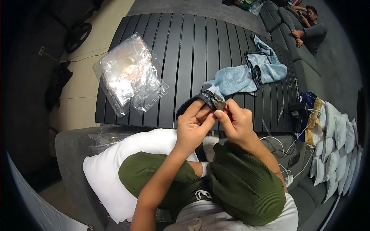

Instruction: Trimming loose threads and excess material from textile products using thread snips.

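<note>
Both hands (194, 127) (239, 122) tight on blue cloth (233, 80)

Through my feed, a dark table (183, 57) topped with long parallel slats fills the middle of the room, its edges bowed by the lens, with a strip of grey floor (177, 5) past its far edge and pale beige tiles (79, 92) running along its left side. Left of the tiles I make out a dim wall carrying a white socket (41, 50), while a grey sofa (271, 19) sits beyond the table's right side and a grey padded seat (71, 154) borders its near edge. Light falls fairly evenly on the tabletop, and my view darkens toward the rim.
</note>
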`<act>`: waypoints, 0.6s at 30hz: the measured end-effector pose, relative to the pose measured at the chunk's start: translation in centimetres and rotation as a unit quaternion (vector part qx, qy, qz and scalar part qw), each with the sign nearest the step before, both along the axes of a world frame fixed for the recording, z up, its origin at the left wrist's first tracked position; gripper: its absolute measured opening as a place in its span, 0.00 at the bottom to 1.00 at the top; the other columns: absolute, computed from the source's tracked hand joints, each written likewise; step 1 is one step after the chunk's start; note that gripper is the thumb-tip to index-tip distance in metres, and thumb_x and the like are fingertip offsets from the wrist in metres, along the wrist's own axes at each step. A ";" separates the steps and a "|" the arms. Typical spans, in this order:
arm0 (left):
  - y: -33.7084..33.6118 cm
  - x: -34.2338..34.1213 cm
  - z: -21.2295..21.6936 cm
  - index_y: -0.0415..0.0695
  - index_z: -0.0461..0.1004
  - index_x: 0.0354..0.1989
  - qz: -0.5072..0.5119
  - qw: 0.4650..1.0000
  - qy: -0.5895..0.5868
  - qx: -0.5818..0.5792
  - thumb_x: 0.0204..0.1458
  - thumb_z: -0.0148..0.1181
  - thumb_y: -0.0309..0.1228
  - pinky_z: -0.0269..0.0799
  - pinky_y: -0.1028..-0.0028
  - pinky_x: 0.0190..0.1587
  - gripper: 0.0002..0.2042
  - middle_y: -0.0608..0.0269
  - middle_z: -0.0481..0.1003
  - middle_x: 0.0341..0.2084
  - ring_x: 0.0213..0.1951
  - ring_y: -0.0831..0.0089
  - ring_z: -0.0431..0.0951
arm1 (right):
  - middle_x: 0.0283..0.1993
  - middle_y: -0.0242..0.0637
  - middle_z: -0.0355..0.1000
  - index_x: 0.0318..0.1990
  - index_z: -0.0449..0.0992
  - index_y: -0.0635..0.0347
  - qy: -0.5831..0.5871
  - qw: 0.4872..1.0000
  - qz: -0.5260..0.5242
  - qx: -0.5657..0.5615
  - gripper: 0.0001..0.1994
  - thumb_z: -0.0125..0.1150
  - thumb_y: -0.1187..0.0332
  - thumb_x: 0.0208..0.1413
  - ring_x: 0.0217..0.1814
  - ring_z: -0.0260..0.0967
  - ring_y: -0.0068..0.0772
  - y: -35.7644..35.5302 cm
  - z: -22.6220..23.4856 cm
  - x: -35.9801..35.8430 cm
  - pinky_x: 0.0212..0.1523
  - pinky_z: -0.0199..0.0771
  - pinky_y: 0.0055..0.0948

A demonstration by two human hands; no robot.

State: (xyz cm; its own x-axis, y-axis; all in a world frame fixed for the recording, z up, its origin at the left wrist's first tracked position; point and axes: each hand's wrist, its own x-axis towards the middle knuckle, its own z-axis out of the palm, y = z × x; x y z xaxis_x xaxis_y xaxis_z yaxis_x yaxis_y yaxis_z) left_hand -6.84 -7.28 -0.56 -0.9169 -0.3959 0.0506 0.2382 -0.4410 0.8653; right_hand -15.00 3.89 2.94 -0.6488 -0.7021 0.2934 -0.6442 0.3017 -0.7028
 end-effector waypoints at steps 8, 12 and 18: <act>-0.1 -0.5 0.6 0.33 0.65 0.43 0.032 0.989 0.007 0.141 0.48 0.51 0.18 0.68 0.81 0.42 0.12 0.60 0.72 0.36 0.38 0.78 0.72 | 0.10 0.37 0.54 0.20 0.61 0.64 0.011 1.000 -0.004 -0.003 0.13 0.55 0.68 0.50 0.09 0.53 0.30 0.3 -0.7 0.1 0.12 0.52 0.23; -0.6 -0.6 0.6 0.36 0.70 0.36 0.058 0.982 0.007 0.180 0.48 0.54 0.20 0.68 0.83 0.38 0.07 0.63 0.73 0.32 0.34 0.82 0.71 | 0.10 0.36 0.55 0.20 0.61 0.63 0.031 0.999 0.001 0.008 0.12 0.55 0.68 0.49 0.09 0.55 0.30 0.4 -1.1 0.1 0.12 0.54 0.23; -1.1 -0.5 0.9 0.37 0.72 0.33 0.037 0.979 -0.024 0.197 0.47 0.56 0.22 0.67 0.86 0.33 0.05 0.67 0.74 0.28 0.30 0.84 0.72 | 0.10 0.36 0.55 0.21 0.61 0.63 0.041 0.999 0.003 0.013 0.12 0.56 0.68 0.48 0.08 0.55 0.31 0.4 -1.1 0.0 0.12 0.54 0.23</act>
State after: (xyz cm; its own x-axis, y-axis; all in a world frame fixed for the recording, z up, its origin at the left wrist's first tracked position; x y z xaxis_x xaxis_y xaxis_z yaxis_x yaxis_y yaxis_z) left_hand -7.33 -8.35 0.35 -0.8820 -0.4422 -0.1630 0.2454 -0.7262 0.6422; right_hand -14.97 4.32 1.81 -0.6194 -0.7143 0.3259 -0.7006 0.3156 -0.6399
